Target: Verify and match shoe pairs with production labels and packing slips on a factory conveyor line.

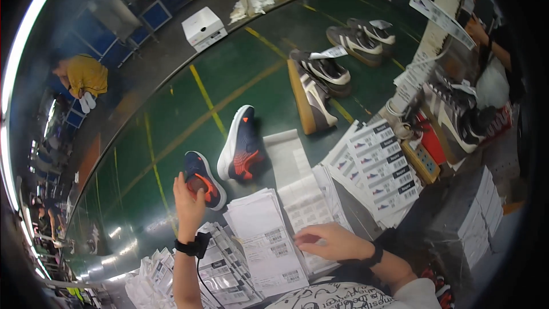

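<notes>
My left hand (pixel 190 201), fingers stretched out, is at the near side of a navy and orange sneaker (pixel 214 190) and seems to touch it. A matching navy sneaker (pixel 231 151) with a white sole lies on its side just beyond. My right hand (pixel 334 241) hovers low over a strip of white labels (pixel 300 194), its fingers loosely bent and apart, with nothing visible in them. Left of that strip lies a stack of white printed sheets (pixel 260 217). Under my left forearm are piles of printed label sheets (pixel 220 269).
Grey and black sneakers (pixel 313 94) with tags stand on the green conveyor belt (pixel 171 166). Shoe-picture label sheets (pixel 380 169) lie at right, near a power strip (pixel 420 160) and a pale post (pixel 440 23). A white shoebox (pixel 204 27) sits beyond the belt. Another person's hand (pixel 477 30) shows far right.
</notes>
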The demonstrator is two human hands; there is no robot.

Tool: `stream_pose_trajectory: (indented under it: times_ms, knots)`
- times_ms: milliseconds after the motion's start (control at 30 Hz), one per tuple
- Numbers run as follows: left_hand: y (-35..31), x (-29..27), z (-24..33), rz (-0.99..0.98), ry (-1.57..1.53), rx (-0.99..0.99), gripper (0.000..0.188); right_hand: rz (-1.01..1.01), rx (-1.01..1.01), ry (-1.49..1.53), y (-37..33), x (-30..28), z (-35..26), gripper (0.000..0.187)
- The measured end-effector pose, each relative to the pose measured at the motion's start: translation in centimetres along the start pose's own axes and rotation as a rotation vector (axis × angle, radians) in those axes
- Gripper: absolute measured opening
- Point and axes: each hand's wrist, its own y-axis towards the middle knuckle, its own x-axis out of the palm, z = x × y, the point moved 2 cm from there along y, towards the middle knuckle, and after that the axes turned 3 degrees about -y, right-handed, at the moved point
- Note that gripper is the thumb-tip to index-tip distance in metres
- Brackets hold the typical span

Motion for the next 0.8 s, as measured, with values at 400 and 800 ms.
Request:
stream_pose_trajectory:
  times_ms: [400,800]
  knots:
    - [0.9,3.3,9.7,-0.259,0.14,0.289,0.091,0.233,0.042,-0.244,-3.7,-2.6,0.7,0.029]
    - [9.5,7.0,8.0,-0.316,0.161,-0.05,0.034,0.445,-0.061,-0.543,-6.4,-5.4,-1.2,0.025]
